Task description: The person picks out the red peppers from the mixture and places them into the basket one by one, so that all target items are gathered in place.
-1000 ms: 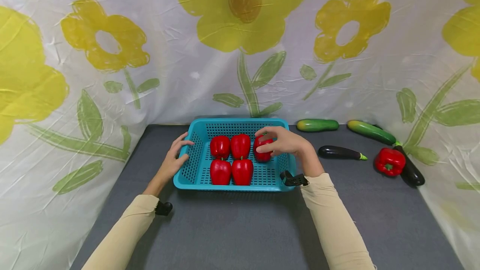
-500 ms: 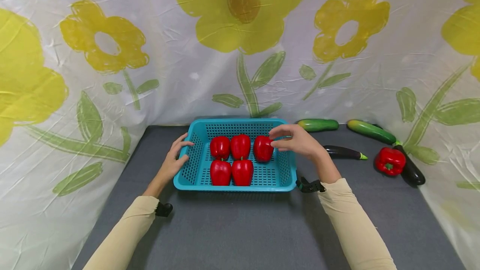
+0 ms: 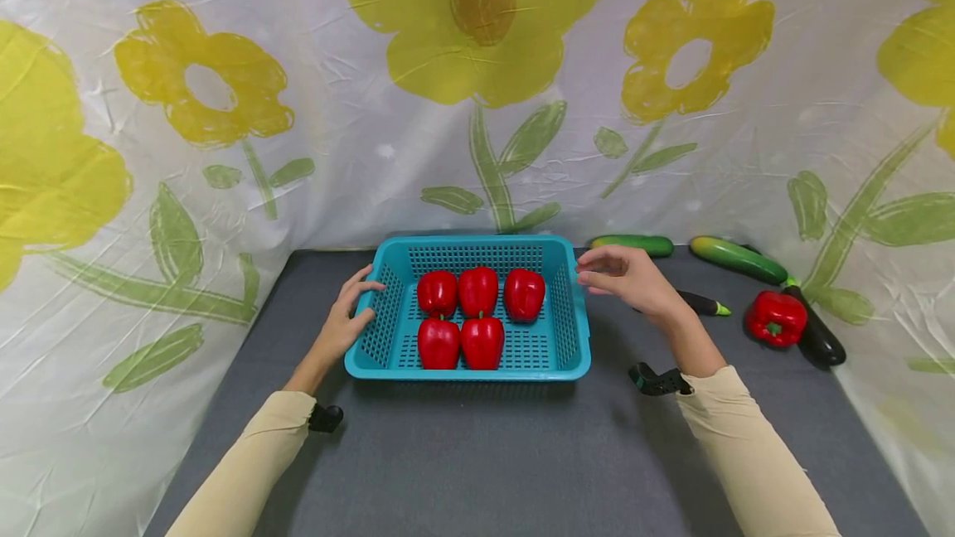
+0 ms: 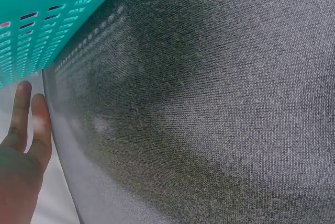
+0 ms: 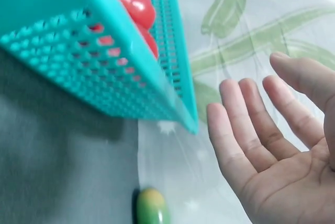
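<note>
A turquoise perforated basket [image 3: 477, 374] holds several red bell peppers, two in the front row and three behind. The pepper [image 3: 525, 295] at the back right stands a little apart from the others. My left hand [image 3: 347, 312] is at the basket's left rim, its fingers loosely extended over the edge. In the left wrist view two of its fingers [image 4: 41, 124] show straight beside the basket wall [image 4: 31, 41]. My right hand [image 3: 630, 278] hovers just outside the basket's right rim, fingers loosely bent and nothing in them; the right wrist view shows its bare palm [image 5: 293, 182].
Right of the basket lie a green cucumber-like vegetable [image 3: 634, 245], a second one [image 3: 734, 259], an eggplant [image 3: 705, 303] partly behind my right hand, another eggplant [image 3: 821, 338] and a red bell pepper [image 3: 776, 319]. A flowered cloth [image 3: 358, 147] hangs behind the grey table [image 3: 462, 454].
My right hand has let go of the back-right bell pepper and moved right, out over the basket's rim. The left hand and the basket have stayed where they were.
</note>
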`<state>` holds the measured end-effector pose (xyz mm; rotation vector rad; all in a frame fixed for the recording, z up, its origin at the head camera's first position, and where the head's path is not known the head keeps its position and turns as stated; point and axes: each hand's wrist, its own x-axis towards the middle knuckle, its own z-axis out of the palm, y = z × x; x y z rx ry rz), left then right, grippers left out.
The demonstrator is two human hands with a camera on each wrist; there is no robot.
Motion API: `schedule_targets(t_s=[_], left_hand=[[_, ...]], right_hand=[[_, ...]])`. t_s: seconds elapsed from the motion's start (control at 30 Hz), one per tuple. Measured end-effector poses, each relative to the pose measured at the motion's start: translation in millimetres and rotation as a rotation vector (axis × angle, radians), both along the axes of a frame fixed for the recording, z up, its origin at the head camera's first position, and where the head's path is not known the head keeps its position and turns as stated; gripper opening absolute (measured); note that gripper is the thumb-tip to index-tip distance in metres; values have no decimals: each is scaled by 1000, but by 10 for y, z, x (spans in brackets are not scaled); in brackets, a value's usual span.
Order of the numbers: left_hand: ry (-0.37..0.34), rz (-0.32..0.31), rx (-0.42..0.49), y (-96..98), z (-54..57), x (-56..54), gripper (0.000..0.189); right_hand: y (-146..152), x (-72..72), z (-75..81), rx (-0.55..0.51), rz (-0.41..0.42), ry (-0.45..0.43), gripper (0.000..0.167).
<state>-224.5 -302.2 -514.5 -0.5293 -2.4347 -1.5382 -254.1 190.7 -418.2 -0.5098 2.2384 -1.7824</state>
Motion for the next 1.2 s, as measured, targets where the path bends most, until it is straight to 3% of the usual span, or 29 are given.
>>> schedule_targets(t_s=[0.47,1.03,1.13,1.2], left_hand=[[4,-16,3,-15,-13,8,39],[12,-18,8,-19,-28,-13,40],[23,-15,11,-6,-15,-9,40],[20,-13,9,25,50,20,39]], right_hand=[[656,129,-2,48,-87,31,37],[1376,350,-166,54,-165,38,37],[1490,382,-170,77,-167,50,36],[1559,397,-167,101,-177,50,37]])
